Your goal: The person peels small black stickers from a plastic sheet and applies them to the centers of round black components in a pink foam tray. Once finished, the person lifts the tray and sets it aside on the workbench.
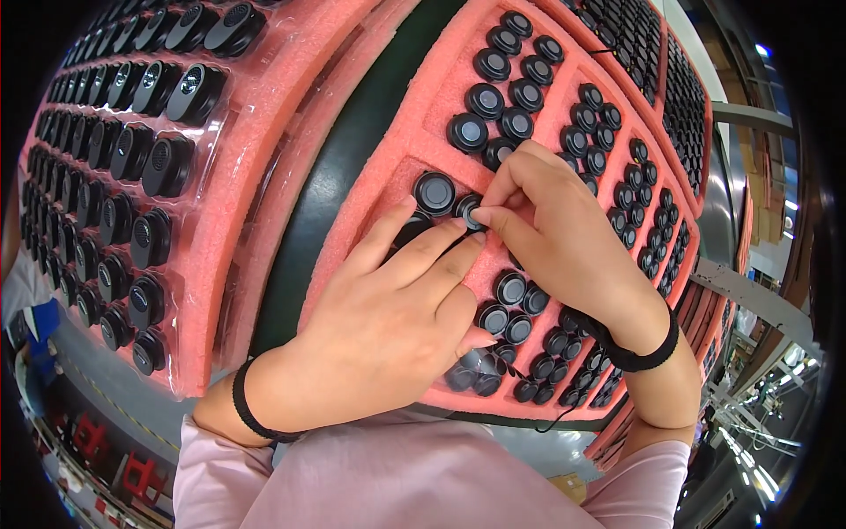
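Reaching in with the right hand (582, 229), thumb and forefinger drawn narrow at the rim of a black round part (469, 213); cannot tell whether gripping it or only touching. Spreading the fingers of the left hand (379, 326) wide over the same compartment, with middle and ring fingertips close beside that part, partly covering others beneath. Visible between the left forefinger and the right fingers, a larger disc (435, 192) with a grey face. Beyond the right fingers, across a foam divider, more grey-faced discs (486, 100), all set in a pink foam tray (404, 132). Lying under the tray and showing left of the left fingers, a dark green surface (330, 198). Farther left, well apart from the fingers, rows of black oval pieces (166, 165) in clear plastic. Worn behind the fingers, on both wrists, black bands (242, 406).
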The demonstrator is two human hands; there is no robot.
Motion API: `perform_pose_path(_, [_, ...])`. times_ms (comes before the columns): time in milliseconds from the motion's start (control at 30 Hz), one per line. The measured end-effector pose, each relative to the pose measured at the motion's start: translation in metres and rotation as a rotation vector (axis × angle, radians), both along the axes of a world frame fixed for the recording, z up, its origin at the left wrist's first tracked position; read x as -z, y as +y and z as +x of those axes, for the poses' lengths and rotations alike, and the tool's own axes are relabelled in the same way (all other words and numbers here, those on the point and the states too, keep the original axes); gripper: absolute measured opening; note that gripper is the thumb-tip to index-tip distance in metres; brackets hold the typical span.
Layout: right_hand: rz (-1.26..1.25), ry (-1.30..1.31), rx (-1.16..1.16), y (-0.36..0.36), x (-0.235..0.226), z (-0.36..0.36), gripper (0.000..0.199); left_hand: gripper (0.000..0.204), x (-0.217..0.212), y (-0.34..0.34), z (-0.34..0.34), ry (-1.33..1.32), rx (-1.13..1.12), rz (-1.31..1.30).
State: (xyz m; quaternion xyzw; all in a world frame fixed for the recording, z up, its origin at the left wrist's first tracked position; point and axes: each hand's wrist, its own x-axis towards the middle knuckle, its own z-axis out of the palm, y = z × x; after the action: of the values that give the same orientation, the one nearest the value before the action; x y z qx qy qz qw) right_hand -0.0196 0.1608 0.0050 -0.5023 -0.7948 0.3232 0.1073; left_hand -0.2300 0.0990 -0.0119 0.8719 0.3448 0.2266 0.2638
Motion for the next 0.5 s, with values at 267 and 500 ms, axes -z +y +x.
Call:
perform_pose_path(267, [-0.039, 0.029, 0.157, -0.007, -0.021, 0.004, 0.008, 0.033, -0.010, 0.000, -0.001, 0.007, 0.008, 0.017])
perform_pose_path(500, [-0.393, 0.289, 0.192, -0.082, -0.072, 0.024, 0.027, 0.033, -0.034, -0.014, -0.019, -0.058, -0.032, -0.055])
